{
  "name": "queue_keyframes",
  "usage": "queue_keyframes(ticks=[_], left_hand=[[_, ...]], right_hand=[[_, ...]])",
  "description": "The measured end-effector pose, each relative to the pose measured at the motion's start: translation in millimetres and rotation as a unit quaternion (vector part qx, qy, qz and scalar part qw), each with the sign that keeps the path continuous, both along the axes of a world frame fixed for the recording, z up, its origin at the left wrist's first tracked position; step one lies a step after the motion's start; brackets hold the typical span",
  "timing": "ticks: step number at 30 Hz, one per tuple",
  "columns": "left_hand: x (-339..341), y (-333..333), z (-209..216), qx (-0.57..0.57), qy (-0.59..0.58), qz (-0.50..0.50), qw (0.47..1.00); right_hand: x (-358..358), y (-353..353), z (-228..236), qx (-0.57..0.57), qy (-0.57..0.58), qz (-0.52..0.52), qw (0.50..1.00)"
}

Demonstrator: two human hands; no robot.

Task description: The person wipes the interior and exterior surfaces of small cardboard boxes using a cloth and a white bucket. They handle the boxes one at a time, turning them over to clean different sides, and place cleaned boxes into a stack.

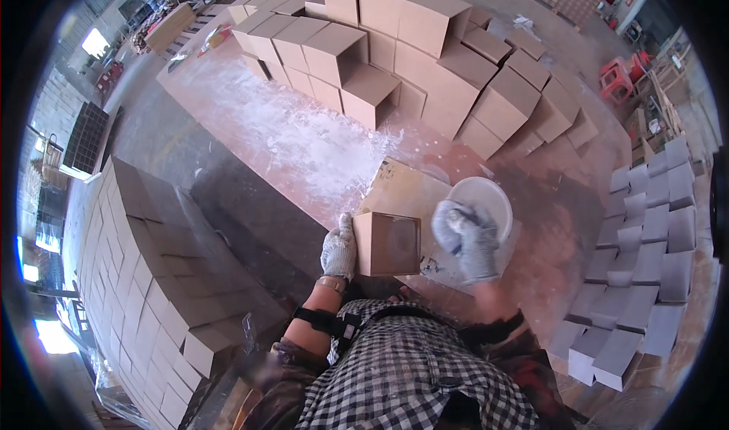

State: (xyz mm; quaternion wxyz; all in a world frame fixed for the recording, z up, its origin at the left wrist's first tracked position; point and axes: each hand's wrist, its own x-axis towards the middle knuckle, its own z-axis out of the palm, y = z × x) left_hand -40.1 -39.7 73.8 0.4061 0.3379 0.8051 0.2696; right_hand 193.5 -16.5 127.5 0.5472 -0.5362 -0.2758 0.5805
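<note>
The grey-gloved left grip (339, 249) is clasping, by one side, a likely light, stiff brown cardboard box (387, 245); the right grip (467, 236) is looking too blurred to tell.

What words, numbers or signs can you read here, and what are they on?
None can be read.
Flat tan board: dark marks, too blurred to read.
Black forearm band: pale patch, too small to read.
Square-sided brown cardboard box: no writing visible.

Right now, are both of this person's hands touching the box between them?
No: only the left hand touches the box; the right hand is apart from it, by the white tub.
</note>
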Motion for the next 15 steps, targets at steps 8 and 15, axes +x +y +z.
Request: queue_keyframes(ticks=[8, 15], left_hand=[[-2, -2, -9, -0.002, -0.050, 0.032, 0.998], [-5, -2, -25, 0.006, -0.063, 0.040, 0.997]], right_hand=[[113, 10, -2, -0.048, -0.430, 0.088, 0.897], [108, 17, -29, 0.009, -0.552, 0.165, 0.817]])
